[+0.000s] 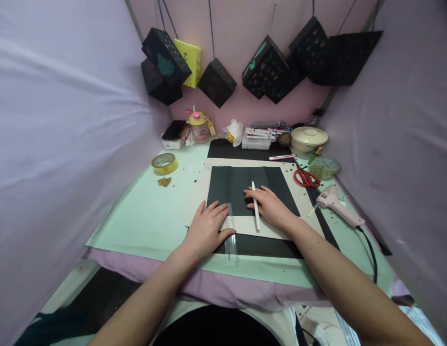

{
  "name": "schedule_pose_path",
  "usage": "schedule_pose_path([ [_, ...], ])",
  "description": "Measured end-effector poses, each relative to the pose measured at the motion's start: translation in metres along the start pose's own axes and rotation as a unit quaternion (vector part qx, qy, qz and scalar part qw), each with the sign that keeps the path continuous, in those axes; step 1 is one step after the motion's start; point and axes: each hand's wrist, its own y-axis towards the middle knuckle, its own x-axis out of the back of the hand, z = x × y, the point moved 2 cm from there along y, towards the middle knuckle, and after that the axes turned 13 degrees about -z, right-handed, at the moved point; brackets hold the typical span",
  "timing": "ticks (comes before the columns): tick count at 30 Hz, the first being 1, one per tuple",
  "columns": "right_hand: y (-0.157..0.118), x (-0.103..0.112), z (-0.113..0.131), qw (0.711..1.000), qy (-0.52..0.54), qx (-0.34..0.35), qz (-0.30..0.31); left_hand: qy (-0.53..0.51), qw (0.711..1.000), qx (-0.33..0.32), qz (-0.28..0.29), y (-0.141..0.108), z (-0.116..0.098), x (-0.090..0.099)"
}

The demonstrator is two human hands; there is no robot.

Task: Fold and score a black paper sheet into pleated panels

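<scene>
My left hand (pixel 208 227) lies with fingers spread, its fingertips and thumb on a clear plastic ruler (pixel 231 247). The ruler slants over the near edge of a black sheet of paper (pixel 223 185). In my right hand (pixel 272 206) a white pen (pixel 255 211) rests between the fingers, its narrow end pointing away from me. The fingertips of that hand are on the black sheet, and a small dark patch beneath them cannot be made out. Under the black sheet lies a white board (pixel 204 192), and a further black strip (pixel 270 246) shows below it.
Yellowish tape (pixel 165 164) sits at the left. Red-handled scissors (pixel 306 178), a pale glue gun (pixel 339 206) with a cord and a pink pen (pixel 281 157) lie to the right. A pink bottle (pixel 199 129), several markers (pixel 263 132) and a lidded bowl (pixel 309 139) stand behind. Black boxes (pixel 217 82) hang above.
</scene>
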Motion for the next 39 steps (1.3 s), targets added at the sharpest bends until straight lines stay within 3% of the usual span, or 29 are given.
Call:
schedule_pose_path([
  [6, 0.008, 0.013, 0.021, 1.000, 0.025, -0.008, -0.017, -0.024, 1.000, -0.001, -0.009, -0.004, 0.007, -0.005],
  [11, 0.020, 0.002, 0.049, 0.991, 0.127, -0.001, 0.048, -0.045, 0.999, 0.010, -0.010, -0.005, 0.010, -0.007],
  [16, 0.018, -0.021, 0.042, 0.975, 0.204, -0.066, 0.050, -0.081, 0.997, 0.020, 0.003, -0.007, 0.015, -0.007],
  [20, 0.014, -0.023, 0.035, 0.962, 0.246, -0.105, 0.050, -0.101, 0.995, 0.017, -0.005, -0.010, 0.018, -0.007],
  [39, 0.014, -0.021, 0.037, 0.968, 0.227, -0.096, 0.049, -0.110, 0.993, 0.030, -0.014, -0.011, 0.020, -0.008],
])
